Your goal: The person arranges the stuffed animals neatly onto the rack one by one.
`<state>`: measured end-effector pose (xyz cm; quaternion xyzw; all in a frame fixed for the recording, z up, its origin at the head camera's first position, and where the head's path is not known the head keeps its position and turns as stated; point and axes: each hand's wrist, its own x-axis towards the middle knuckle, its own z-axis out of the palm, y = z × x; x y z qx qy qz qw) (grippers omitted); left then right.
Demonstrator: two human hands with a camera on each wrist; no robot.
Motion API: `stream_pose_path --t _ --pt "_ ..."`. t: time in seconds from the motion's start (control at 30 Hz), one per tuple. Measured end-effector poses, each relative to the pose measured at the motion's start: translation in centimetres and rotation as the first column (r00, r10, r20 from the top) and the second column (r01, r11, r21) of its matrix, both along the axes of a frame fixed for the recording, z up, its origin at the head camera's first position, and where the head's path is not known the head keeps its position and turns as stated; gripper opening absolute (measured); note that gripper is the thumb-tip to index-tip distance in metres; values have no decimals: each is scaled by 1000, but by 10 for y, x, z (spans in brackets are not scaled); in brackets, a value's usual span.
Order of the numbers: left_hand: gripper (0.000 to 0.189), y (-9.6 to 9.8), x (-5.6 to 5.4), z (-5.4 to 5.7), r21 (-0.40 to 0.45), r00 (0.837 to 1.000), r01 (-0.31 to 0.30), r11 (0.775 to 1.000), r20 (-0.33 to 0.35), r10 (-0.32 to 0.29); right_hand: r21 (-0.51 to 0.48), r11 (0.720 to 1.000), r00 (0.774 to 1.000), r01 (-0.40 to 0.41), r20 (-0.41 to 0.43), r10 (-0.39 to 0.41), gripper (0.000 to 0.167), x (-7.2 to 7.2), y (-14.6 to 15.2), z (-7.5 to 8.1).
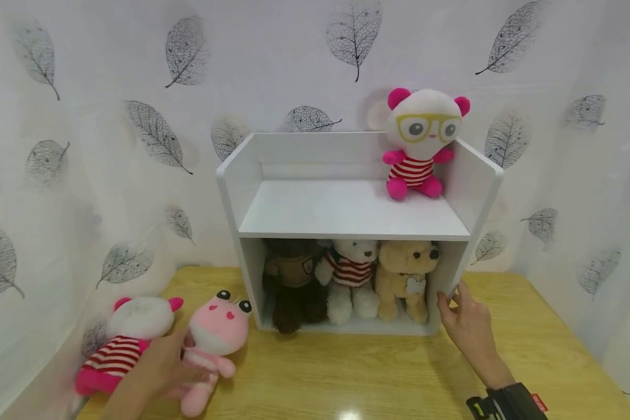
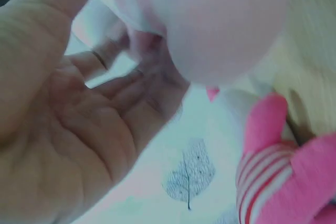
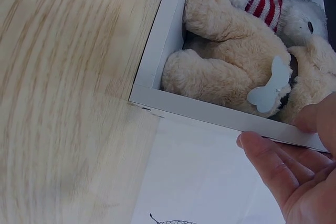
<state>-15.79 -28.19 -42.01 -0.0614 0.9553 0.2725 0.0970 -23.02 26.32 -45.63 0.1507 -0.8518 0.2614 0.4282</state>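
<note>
My left hand (image 1: 165, 361) holds a pink frog plush toy (image 1: 220, 326) by its side at the table's front left. In the left wrist view, the fingers reach behind the blurred pink plush (image 2: 220, 30). Left of that hand lies a panda plush (image 1: 142, 318) in a red-striped outfit. A white two-tier shelf (image 1: 346, 213) stands mid-table. Its right side panel is pinched by my right hand (image 1: 469, 321), thumb inside and fingers outside, as the right wrist view shows at the panel edge (image 3: 210, 113).
Another panda plush (image 1: 422, 128) with yellow glasses sits on the upper tier's right. Below, a dark brown bear (image 1: 294, 277), a white bear (image 1: 352, 274) and a tan dog plush (image 1: 404, 277) sit side by side. Leaf-printed curtain (image 1: 294, 46) hangs behind the wooden table (image 1: 315, 373).
</note>
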Motion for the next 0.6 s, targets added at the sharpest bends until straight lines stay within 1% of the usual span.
stream_pose_path --t 0.03,0.1,0.17,0.23,0.27,0.3,0.33,0.37,0.4,0.43,0.5,0.53,0.57,0.6 --pt "86 -1 2 0 -17 1000 15 1000 -15 -16 1 1000 1000 0 0 0 51 0 0 0" --pt "80 -2 8 0 -18 1000 27 999 -14 -27 7 1000 1000 2 -2 -2 50 0 0 0" --pt "71 -2 13 1 -27 998 66 997 -14 -67 11 1000 1000 5 -5 -5 49 -1 1 1" --pt "61 -1 17 3 -4 990 139 990 -25 -139 14 1000 1000 8 -9 -8 48 -1 1 0" --pt "57 1 18 5 15 983 181 983 -39 -180 13 1000 1000 8 -11 -8 48 -1 1 0" --pt "52 3 18 5 29 968 242 970 -82 -239 11 1000 1000 10 -12 -10 48 -1 1 0" --pt "50 6 18 6 46 951 292 955 -119 -285 8 1000 1000 10 -12 -10 48 -1 1 0" --pt "49 10 18 7 66 937 327 943 -149 -315 5 1000 1000 11 -12 -11 47 0 1 -1" --pt "48 15 18 7 75 913 378 923 -198 -358 -1 1000 1000 10 -10 -10 47 0 1 -1" --pt "47 21 17 7 94 896 409 908 -229 -380 -5 1000 1000 7 -8 -7 47 0 0 -1" --pt "42 34 13 6 104 865 454 885 -289 -410 -6 1000 1000 4 -5 -4 46 0 0 -1" --pt "39 41 12 5 116 858 466 877 -301 -416 -6 1000 1000 1 -4 -1 46 0 0 -2" --pt "38 49 9 3 121 842 487 865 -328 -429 -3 1000 1000 0 -4 0 46 0 0 -2" --pt "36 56 7 2 135 823 515 846 -352 -445 0 1000 1000 -2 -4 2 46 -1 0 -2"
